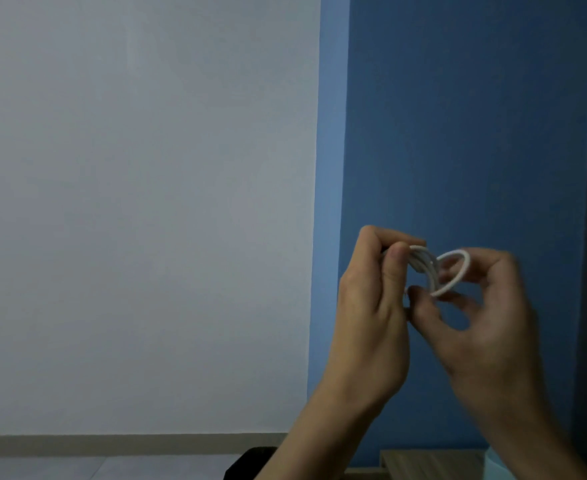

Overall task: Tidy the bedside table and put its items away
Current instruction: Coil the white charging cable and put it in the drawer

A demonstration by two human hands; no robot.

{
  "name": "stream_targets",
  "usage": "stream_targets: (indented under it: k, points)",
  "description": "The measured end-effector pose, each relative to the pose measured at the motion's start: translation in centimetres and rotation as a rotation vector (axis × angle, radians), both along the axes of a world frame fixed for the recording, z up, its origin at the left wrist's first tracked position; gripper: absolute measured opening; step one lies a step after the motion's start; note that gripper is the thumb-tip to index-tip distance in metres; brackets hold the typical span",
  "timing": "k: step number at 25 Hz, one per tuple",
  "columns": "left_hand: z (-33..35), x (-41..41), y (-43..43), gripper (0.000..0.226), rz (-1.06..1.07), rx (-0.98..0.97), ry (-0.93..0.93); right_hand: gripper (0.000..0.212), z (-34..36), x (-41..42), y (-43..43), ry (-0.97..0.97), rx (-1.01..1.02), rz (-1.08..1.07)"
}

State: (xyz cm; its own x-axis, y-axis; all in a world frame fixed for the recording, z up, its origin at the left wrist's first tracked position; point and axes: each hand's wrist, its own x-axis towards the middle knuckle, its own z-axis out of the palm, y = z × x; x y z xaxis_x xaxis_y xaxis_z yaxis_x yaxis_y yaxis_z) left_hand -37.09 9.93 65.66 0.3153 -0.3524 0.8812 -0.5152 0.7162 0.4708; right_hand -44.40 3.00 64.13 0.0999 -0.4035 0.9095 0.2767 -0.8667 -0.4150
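Both hands work a white cable (423, 268) into a coil. Left hand (371, 306) pinches the bundle; right hand (486, 313) fingers close narrowly around one loop, probably for compact storage.

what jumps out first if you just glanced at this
Two bare hands raised at centre-right: the left hand pinches a coiled white cable while the right hand works a loop of it. Behind them a blue wall meets a pale wall.

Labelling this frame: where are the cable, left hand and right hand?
cable (458, 268): head view, outer loop.
left hand (371, 306): head view, back of hand.
right hand (492, 323): head view, palm side.
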Motion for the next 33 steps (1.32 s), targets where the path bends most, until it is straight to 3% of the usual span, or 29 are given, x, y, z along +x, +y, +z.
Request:
stream_targets:
  k: [3,5,8,12,16,18,25,29,33]
  points:
    - [0.2,-0.5,0.1,0.021,-0.055,-0.002,0.007,0.026,0.5,0.8,-0.1,0.015,0.166,0.322]
    - [0.5,-0.3,0.4,0.022,-0.049,-0.015,0.022,0.007,0.7,0.4,0.0,0.076,0.131,0.355]
    - [1.2,1.1,0.7,0.022,0.058,-0.079,0.026,0.033,0.8,-1.0,0.5,0.143,0.002,0.272]
    - [1.4,2.8,1.3,0.020,0.150,-0.069,-0.001,0.024,1.4,-2.7,-0.1,0.223,-0.043,0.114]
    - [1.1,3.7,2.0,0.019,0.263,-0.019,-0.118,0.053,2.4,-4.5,-0.5,0.313,-0.081,0.050]
    - [1.0,4.0,2.2,0.018,0.289,-0.022,-0.152,0.056,2.6,-4.8,-0.4,0.359,-0.079,0.075]
    - [0.2,4.4,1.8,0.017,0.183,0.015,-0.063,0.057,2.0,-3.8,-0.6,0.226,0.094,0.397]
    - [0.1,4.0,1.6,0.019,0.122,-0.008,-0.016,0.047,1.1,-2.9,-0.4,0.243,0.302,0.679]
    - [0.6,3.3,1.6,0.018,0.087,-0.012,-0.015,0.046,0.7,-2.1,0.9,0.264,0.187,0.677]
